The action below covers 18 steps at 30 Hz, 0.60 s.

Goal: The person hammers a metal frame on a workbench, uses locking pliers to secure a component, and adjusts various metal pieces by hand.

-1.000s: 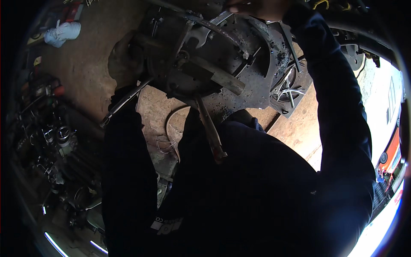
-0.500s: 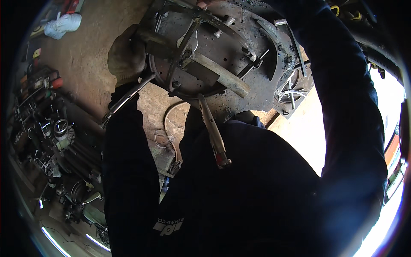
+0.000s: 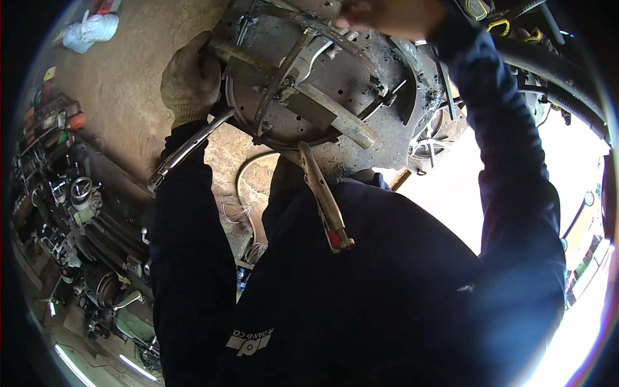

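Note:
My left hand (image 3: 191, 80), in a work glove, is closed around the left end of a metal bar (image 3: 242, 57). The bar belongs to a round steel frame (image 3: 282, 80) with curved strips, lying on a dark, pitted metal plate (image 3: 387, 132). A flat bar (image 3: 353, 128) crosses the frame. Locking pliers (image 3: 320, 193) grip its near rim, and a second pair (image 3: 190, 149) sits at the left rim beside my left wrist. My bare right hand (image 3: 396, 16) is over the plate's far side, fingers pointing left; blur hides whether they hold anything.
Machine parts and tools (image 3: 80, 193) crowd the left side. A white bundle (image 3: 90, 32) lies on the brown floor at far left. A cable (image 3: 242, 180) curves below the plate. Dark hoses (image 3: 548, 64) run along the right, beside bright daylight.
My right hand has come back from the far edge toward the right and into view. My left hand keeps its hold on the bar; the view has shifted slightly.

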Each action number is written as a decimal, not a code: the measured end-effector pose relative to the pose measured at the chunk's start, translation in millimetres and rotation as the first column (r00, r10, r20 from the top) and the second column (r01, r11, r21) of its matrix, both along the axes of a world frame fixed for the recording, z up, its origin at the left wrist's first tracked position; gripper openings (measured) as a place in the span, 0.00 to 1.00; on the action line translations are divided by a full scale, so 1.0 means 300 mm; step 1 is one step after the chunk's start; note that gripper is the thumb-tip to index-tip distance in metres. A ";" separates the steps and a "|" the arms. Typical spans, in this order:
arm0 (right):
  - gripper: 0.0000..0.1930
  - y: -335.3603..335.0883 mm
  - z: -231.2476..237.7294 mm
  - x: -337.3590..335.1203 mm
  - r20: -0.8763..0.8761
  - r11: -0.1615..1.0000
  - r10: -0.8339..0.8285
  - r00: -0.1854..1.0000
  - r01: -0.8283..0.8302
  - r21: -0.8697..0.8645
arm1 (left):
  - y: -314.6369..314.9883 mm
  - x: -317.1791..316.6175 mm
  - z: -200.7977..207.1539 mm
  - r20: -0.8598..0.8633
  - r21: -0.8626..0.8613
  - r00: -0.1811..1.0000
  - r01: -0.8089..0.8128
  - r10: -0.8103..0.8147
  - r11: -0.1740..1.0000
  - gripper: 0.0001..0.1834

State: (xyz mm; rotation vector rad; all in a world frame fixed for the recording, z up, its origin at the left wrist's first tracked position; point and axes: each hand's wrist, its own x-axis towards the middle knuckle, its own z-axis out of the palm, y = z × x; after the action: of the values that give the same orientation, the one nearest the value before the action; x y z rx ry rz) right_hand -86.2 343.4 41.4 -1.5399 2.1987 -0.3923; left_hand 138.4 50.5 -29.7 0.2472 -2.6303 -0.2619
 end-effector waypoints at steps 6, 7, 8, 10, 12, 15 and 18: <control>0.17 0.212 -0.101 0.161 0.114 0.945 -0.258 0.959 0.275 -0.178 | 0.014 -0.009 0.020 0.063 -0.020 0.997 -0.035 0.036 0.999 0.20; 0.17 0.231 -0.093 0.173 0.104 0.931 -0.305 0.947 0.319 -0.176 | 0.012 -0.013 0.017 0.047 -0.019 0.999 -0.025 0.026 1.000 0.21; 0.16 0.253 -0.106 0.154 0.248 0.913 -0.283 0.926 0.340 -0.226 | 0.012 -0.016 0.015 0.031 -0.018 0.999 -0.017 0.018 1.000 0.21; 0.17 0.249 -0.066 0.101 0.116 0.948 -0.260 0.958 0.277 -0.158 | 0.018 -0.013 0.012 0.054 -0.010 0.998 -0.038 0.038 0.999 0.20; 0.18 0.280 -0.132 0.000 -0.113 0.960 -0.087 0.990 0.053 -0.273 | 0.033 -0.024 0.026 0.083 -0.014 0.995 -0.060 0.061 0.998 0.20; 0.14 0.138 -0.078 -0.033 -0.010 0.970 -0.023 1.000 0.020 -0.243 | 0.032 -0.017 0.028 0.125 -0.030 0.985 -0.115 0.118 0.993 0.19; 0.15 0.060 -0.084 -0.121 -0.690 0.764 0.327 0.646 -0.610 -0.209 | 0.047 -0.046 0.037 0.112 -0.013 0.988 -0.105 0.106 0.994 0.17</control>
State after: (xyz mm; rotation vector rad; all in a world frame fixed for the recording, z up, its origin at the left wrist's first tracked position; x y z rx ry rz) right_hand -122.5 361.5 16.0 -2.7634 2.0562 -0.2048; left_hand 124.6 64.6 -18.4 0.4087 -2.7177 -0.2083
